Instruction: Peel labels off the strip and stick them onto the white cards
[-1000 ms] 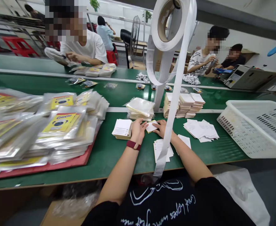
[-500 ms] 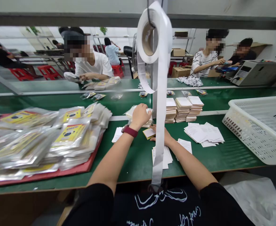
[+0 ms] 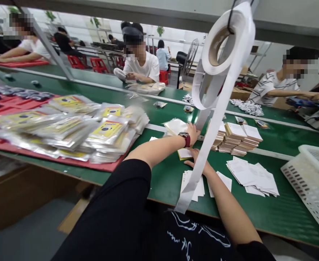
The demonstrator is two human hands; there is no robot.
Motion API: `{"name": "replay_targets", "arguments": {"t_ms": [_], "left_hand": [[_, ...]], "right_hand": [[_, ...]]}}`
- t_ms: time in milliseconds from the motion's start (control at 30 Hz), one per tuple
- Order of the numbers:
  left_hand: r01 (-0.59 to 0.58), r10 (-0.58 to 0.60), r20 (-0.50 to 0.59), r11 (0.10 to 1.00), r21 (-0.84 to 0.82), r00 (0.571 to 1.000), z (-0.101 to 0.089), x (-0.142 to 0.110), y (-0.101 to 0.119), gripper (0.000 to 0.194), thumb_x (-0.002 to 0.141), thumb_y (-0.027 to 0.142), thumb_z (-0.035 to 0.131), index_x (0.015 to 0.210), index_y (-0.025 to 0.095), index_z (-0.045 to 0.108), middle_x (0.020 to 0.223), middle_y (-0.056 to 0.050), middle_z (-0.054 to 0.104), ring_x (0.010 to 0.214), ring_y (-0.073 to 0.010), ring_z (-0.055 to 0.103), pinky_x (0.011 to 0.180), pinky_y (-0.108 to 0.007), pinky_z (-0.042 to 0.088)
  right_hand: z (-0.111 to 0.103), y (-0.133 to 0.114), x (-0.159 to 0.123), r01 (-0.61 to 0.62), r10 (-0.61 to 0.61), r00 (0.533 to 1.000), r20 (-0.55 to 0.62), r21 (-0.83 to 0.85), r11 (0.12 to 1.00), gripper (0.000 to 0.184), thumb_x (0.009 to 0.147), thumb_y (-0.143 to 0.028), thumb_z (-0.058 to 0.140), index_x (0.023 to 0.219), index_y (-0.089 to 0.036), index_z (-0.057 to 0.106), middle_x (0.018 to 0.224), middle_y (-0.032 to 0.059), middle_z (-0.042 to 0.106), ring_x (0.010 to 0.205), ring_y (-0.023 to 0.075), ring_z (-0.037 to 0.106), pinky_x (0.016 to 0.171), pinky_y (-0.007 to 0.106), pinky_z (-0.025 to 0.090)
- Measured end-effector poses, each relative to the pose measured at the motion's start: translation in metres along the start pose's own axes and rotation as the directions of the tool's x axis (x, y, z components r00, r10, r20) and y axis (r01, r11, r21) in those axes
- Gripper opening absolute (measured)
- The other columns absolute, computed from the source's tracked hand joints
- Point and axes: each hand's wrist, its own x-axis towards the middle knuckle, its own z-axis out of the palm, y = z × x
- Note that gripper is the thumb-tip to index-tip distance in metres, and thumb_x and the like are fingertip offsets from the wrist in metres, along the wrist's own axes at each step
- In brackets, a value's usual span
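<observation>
My left hand (image 3: 193, 135), with a dark red watch strap on the wrist, reaches beside the clear plastic bags (image 3: 175, 127). Its fingers are spread, and nothing shows in them. Just below, my right hand (image 3: 200, 159) has its thumb stretched apart, its fingers at the edge of a white card with a yellow border (image 3: 185, 154) on the bench. A hanging strip of white tape partly covers this hand. Nearer to me lie loose white cards (image 3: 186, 181). Stacked cards (image 3: 234, 134) stand to the right of both hands.
A tape roll (image 3: 219, 43) hangs in front of me. Bagged yellow packs (image 3: 107, 128) are heaped on a red tray at left. Scattered white cards (image 3: 254, 175) and a white basket (image 3: 309, 174) are at right. Co-workers sit across the green bench (image 3: 162, 181).
The view has swung left and tilted. My left hand has moved from on top of the plastic bags to their right side. My right hand stays by the yellow-bordered card, its thumb now stretched out.
</observation>
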Motion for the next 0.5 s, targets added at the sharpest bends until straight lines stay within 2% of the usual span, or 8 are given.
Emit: {"name": "replay_targets", "arguments": {"t_ms": [67,100,167,267,400,500], "left_hand": [[-0.068,0.068,0.000,0.997,0.022,0.998,0.007,-0.013,-0.005,0.035,0.087,0.018,0.064,0.121,0.013,0.064,0.145,-0.018,0.047,0.139,-0.0391,0.036,0.111,-0.065,0.028],[-0.130,0.130,0.003,0.991,0.024,0.992,0.010,-0.020,-0.009,0.031,0.085,0.014,0.064,0.116,0.014,0.068,0.147,-0.017,0.047,0.142,-0.0400,0.031,0.113,-0.065,0.023],[-0.286,0.286,0.015,0.958,0.003,0.958,0.014,-0.034,-0.017,0.025,0.082,0.011,0.065,0.103,0.020,0.074,0.146,-0.009,0.051,0.145,-0.0345,0.029,0.118,-0.057,0.019],[-0.453,0.454,0.003,0.890,-0.048,0.891,0.020,-0.044,-0.030,0.022,0.080,0.010,0.064,0.088,0.025,0.077,0.137,-0.003,0.060,0.141,-0.0254,0.037,0.120,-0.045,0.020],[-0.491,0.486,-0.075,0.862,-0.121,0.871,0.027,-0.039,-0.038,0.021,0.076,0.006,0.064,0.070,0.023,0.076,0.116,-0.010,0.071,0.126,-0.0275,0.050,0.116,-0.050,0.022],[-0.481,0.464,-0.129,0.850,-0.214,0.877,0.031,-0.037,-0.037,0.022,0.071,0.004,0.067,0.061,0.024,0.072,0.097,-0.008,0.073,0.110,-0.0246,0.056,0.112,-0.048,0.026]], "right_hand": [[0.003,0.005,0.002,0.024,-0.023,0.999,-0.037,0.032,0.999,0.057,0.081,-0.044,0.069,0.131,-0.018,0.058,0.136,0.0138,0.059,0.130,0.0316,0.050,0.111,0.049,0.038],[0.004,0.008,0.003,0.042,-0.040,0.998,-0.049,0.038,0.998,0.050,0.081,-0.043,0.068,0.125,-0.017,0.063,0.134,0.0137,0.060,0.129,0.0313,0.051,0.111,0.048,0.038],[0.005,0.014,0.004,0.074,-0.072,0.996,-0.049,0.033,0.997,0.040,0.084,-0.040,0.066,0.117,-0.018,0.069,0.131,0.0127,0.063,0.128,0.0308,0.052,0.112,0.047,0.038],[0.005,0.021,0.006,0.078,-0.078,0.997,0.003,-0.016,0.997,0.038,0.087,-0.038,0.063,0.122,-0.023,0.068,0.136,0.0098,0.061,0.131,0.0305,0.050,0.114,0.048,0.036],[0.002,0.023,0.006,0.052,-0.048,0.997,0.058,-0.071,0.996,0.040,0.089,-0.036,0.059,0.127,-0.026,0.065,0.146,0.0069,0.053,0.137,0.0309,0.044,0.115,0.049,0.033],[-0.003,0.019,0.006,0.065,-0.062,0.996,0.060,-0.052,0.997,0.044,0.088,-0.034,0.060,0.131,-0.023,0.061,0.143,0.0089,0.056,0.134,0.0297,0.048,0.114,0.047,0.036]]}}
